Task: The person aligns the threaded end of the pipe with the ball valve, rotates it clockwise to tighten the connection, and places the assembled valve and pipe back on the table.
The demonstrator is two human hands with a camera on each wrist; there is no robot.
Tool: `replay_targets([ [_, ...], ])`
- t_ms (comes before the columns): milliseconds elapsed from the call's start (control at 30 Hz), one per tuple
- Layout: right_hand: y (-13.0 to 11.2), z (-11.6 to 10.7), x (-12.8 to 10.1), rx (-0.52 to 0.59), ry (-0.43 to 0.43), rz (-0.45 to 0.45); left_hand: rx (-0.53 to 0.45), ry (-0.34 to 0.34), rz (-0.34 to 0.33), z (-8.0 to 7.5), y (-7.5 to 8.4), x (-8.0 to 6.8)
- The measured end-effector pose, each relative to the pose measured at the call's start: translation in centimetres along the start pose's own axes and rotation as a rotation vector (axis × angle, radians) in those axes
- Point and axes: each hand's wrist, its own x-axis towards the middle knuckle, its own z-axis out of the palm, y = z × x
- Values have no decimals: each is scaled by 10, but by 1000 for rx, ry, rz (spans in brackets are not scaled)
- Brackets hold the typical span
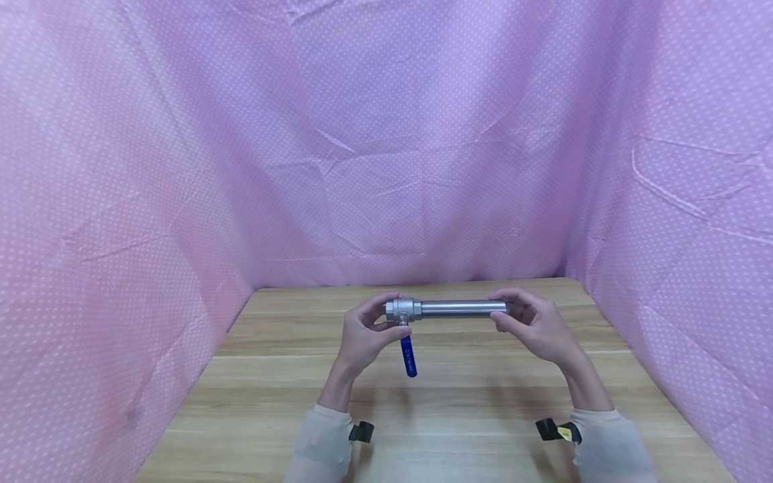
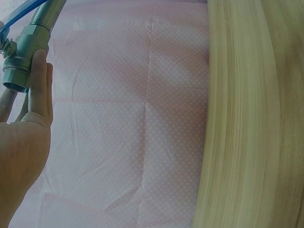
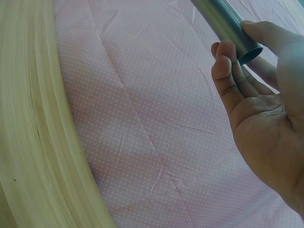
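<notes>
A metal ball valve (image 1: 403, 308) with a blue lever handle (image 1: 408, 357) is joined end to end with a straight steel pipe (image 1: 461, 308). Together they are held level above the table. My left hand (image 1: 368, 333) grips the valve body at its hexagonal end, thumb near the base of the lever, which points down toward me. At the pipe's far right end, my right hand (image 1: 537, 327) pinches it between thumb and fingers. The right wrist view shows the pipe's open end (image 3: 250, 55) between those fingers. In the left wrist view the valve's open hexagonal end (image 2: 16, 79) faces the palm.
Below the hands lies a light wood table (image 1: 447, 402). Pink cloth with white dots (image 1: 386, 201) hangs behind it and along both sides. Each wrist wears a strap with a small black camera (image 1: 362, 432).
</notes>
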Motion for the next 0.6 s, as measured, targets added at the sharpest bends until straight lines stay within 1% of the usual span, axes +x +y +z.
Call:
replay_targets([
  [100, 0, 0, 0, 22, -5, -4, 1, 0, -2, -1, 0, 0],
  [267, 1, 0, 0, 108, -28, -33, -7, -1, -5, -1, 0, 0],
  [367, 2, -1, 0, 142, -44, -44, -10, -1, -4, -1, 0, 0],
  [433, 2, -1, 0, 150, -50, -46, -10, -2, -4, -1, -1, 0],
  [600, 2, -1, 0, 132, -40, -40, -6, -7, 3, -1, -2, 0],
])
